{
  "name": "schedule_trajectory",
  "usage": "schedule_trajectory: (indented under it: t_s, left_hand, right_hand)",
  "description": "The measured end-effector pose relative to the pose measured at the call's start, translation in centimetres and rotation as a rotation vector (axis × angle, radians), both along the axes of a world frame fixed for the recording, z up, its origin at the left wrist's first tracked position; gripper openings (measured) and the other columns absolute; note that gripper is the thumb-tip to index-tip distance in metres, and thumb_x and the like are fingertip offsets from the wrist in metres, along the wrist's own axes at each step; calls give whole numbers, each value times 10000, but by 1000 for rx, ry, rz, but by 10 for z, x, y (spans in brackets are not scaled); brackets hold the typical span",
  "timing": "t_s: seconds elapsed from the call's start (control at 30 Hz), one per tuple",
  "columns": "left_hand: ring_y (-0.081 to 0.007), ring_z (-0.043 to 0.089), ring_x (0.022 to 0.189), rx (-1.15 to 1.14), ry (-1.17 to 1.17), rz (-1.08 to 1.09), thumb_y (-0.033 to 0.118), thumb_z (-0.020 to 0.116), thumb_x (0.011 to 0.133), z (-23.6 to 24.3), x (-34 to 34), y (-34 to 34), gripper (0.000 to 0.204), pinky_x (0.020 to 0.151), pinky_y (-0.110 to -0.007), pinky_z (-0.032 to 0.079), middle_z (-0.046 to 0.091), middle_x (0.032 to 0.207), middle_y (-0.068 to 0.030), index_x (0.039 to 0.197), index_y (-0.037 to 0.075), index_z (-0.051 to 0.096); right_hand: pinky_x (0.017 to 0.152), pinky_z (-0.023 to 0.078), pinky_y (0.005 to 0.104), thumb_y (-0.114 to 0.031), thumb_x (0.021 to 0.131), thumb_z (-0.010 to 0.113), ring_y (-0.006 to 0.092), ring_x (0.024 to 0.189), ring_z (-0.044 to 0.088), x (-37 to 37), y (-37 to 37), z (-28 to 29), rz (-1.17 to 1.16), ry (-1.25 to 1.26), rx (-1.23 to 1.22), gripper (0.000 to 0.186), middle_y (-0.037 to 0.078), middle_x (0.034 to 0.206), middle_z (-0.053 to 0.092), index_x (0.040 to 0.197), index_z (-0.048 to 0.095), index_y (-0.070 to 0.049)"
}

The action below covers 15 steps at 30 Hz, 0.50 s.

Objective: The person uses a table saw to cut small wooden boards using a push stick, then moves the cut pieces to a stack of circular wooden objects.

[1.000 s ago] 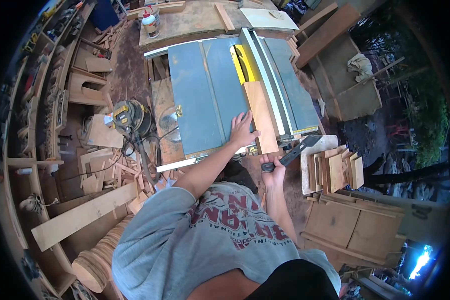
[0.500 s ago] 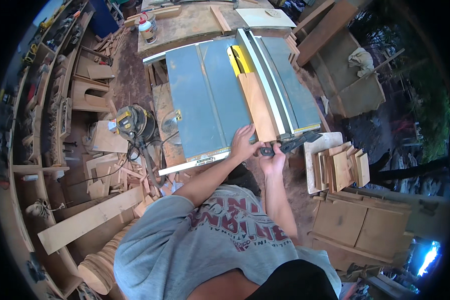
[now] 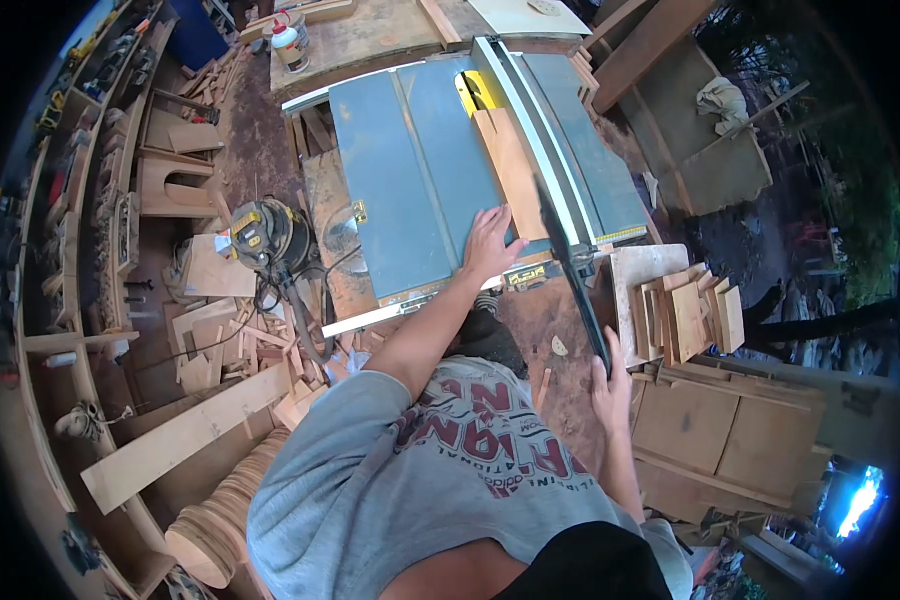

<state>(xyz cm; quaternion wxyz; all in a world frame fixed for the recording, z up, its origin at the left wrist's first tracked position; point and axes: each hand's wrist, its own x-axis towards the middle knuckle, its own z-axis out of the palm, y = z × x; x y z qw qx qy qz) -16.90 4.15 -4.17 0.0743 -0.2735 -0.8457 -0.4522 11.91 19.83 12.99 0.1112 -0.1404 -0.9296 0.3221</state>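
A long light-brown wooden board [image 3: 510, 175] lies flat on the grey-blue top of a table saw [image 3: 375, 180], along the left side of the pale fence [image 3: 555, 160]. Its far end reaches the yellow throat plate [image 3: 473, 92]; the blade itself I cannot make out. My left hand [image 3: 490, 245] rests at the board's near left corner, fingers stretched and thumb apart. Low on the right, my right hand [image 3: 612, 385] is closed round the near end of a long black push stick [image 3: 582, 290]. The stick slants up across the fence's near end, its far tip over the board's right edge.
A sander-like power tool [image 3: 265, 240] with a hose stands left of the saw. Stacked wooden pieces [image 3: 685, 315] sit on a pale board at the right. Behind is a workbench [image 3: 370, 45] with a white bottle [image 3: 290, 48]. Offcuts [image 3: 255, 345] litter the floor.
My right hand has moved right and toward me, swinging the black stick from the board's near end to a lengthwise slant. My left hand has shifted slightly forward along the board, which moved a little farther away.
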Motion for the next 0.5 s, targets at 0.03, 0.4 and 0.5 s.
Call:
schedule_trajectory:
  t_s: [0.03, 0.4, 0.5]
  left_hand:
    - [-389, 513, 1363, 4, -11, 10, 303, 833, 795, 2, -3, 0, 789, 1188, -552, 327, 605, 1391, -261, 1407, -85, 520]
    - [-344, 472, 1414, -43, -72, 41, 382, 810, 831, 0, -21, -1, 818, 1226, -558, 264, 584, 1453, -196, 1454, -51, 504]
    - [-332, 462, 1428, -63, -114, 32, 413, 768, 874, 2, -27, -3, 812, 1239, -559, 232, 560, 1483, -201, 1486, -40, 484]
  right_hand:
    - [861, 556, 442, -47, 1016, 542, 370, 1016, 711, 4, -2, 16, -7, -2, 0, 589, 194, 1273, 688, 1576, 410, -170]
    - [796, 487, 573, 16, 963, 514, 465, 962, 669, -8, -12, 15, -32, -369, 128, 721, 270, 1048, 688, 1586, 381, -322]
    - [780, 478, 585, 16, 961, 510, 487, 946, 661, -28, -17, 15, -46, -464, 73, 738, 287, 1013, 687, 1591, 361, -339]
